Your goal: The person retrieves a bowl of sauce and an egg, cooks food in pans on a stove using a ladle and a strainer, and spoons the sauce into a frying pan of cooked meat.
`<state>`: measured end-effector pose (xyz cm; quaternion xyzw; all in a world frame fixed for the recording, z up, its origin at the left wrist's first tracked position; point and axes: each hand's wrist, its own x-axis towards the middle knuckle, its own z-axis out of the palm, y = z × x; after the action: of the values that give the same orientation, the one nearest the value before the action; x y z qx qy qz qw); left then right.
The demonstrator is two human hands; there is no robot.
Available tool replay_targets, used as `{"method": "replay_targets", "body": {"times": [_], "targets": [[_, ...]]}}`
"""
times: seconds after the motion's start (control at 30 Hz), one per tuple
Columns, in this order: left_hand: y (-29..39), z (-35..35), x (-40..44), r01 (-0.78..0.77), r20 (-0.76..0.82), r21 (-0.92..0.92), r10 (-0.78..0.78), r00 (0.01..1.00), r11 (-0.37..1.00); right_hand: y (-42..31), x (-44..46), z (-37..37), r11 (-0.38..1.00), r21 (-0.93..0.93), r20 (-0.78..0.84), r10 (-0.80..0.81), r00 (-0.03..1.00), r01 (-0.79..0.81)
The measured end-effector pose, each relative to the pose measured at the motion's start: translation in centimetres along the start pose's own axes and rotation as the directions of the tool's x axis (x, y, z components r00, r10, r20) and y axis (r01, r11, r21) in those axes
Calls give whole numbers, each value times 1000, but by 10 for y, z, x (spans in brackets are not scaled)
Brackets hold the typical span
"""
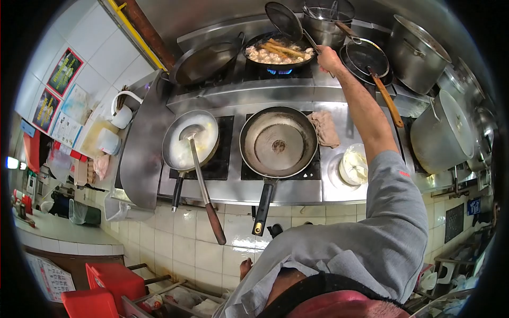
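Observation:
My right hand [329,60] is closed round the handle of a round dark mesh skimmer [283,22]. The skimmer is tilted above the back edge of a wok [279,64]. In that wok, pale lumpy food pieces [260,56] sit in bubbling oil, with long brown sticks [282,49] lying over them. A blue flame [279,71] burns underneath. Low beside my body hangs my left hand [245,267], small in view and mostly hidden, away from the stove; its fingers are not clear.
Nearer me stand a bare frying pan [278,142] and a pan with whitish liquid [175,155], a ladle [197,169] resting in it. Handles overhang the front edge. Around are an empty wok [205,62], a folded cloth [324,129], a white bowl [353,165] and large pots [420,53].

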<state>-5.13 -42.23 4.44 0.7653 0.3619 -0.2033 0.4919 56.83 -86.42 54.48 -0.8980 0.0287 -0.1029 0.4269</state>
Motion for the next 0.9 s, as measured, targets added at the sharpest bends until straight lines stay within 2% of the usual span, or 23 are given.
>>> {"method": "replay_targets", "body": {"times": [0.03,0.07,0.13,0.17,0.23,0.27,0.33,0.37,0.43,0.47,0.57,0.67,0.73,0.77,0.83,0.9], "targets": [[3,4,0,-19,-58,-148,10,998,989,1,-1,1,1000,6,6,-6,1000,6],[2,8,2,-18,-57,-151,9,998,988,2,-2,1,1000,11,10,-14,1000,13],[1,14,9,17,-77,-366,-49,996,931,6,-7,2,1000,13,21,-3,1000,3],[1,10,9,16,-76,-369,-47,996,929,12,-7,3,1000,18,30,9,999,-9],[-2,-1,10,-9,41,-168,16,999,986,20,-1,1,1000,-19,55,16,998,-15],[-5,-1,7,-11,42,-169,18,999,986,17,-3,0,998,-53,82,28,996,-24],[-11,-2,4,28,-5,-341,-32,999,940,12,-9,-1,998,-62,56,4,998,-1],[-13,-4,5,28,-5,-341,-32,999,940,10,-12,-2,997,-72,34,-17,999,20],[-14,-10,-1,0,19,-180,4,1000,984,3,-15,-2,992,-118,24,-47,999,50],[-15,-11,-2,4,22,-178,0,1000,984,1,-18,-2,983,-165,15,-78,997,79],[-14,-11,-1,-15,24,-81,17,1000,997,-4,-25,0,995,-89,-7,-37,999,37],[-9,-9,4,36,48,-110,-31,998,993,-6,-27,3,997,-49,-23,-52,998,51],[-4,-7,10,45,99,-267,-19,995,963,-6,-26,1,998,-26,4,-52,999,52],[0,-6,8,45,100,-266,-19,995,963,-5,-24,1,999,-3,32,-53,998,53],[12,-2,2,62,-69,-403,-98,993,913,4,-18,0,1000,6,50,-28,998,28],[13,-2,8,50,-64,-384,-80,995,922,16,-6,1,1000,15,71,-8,997,7]]}}
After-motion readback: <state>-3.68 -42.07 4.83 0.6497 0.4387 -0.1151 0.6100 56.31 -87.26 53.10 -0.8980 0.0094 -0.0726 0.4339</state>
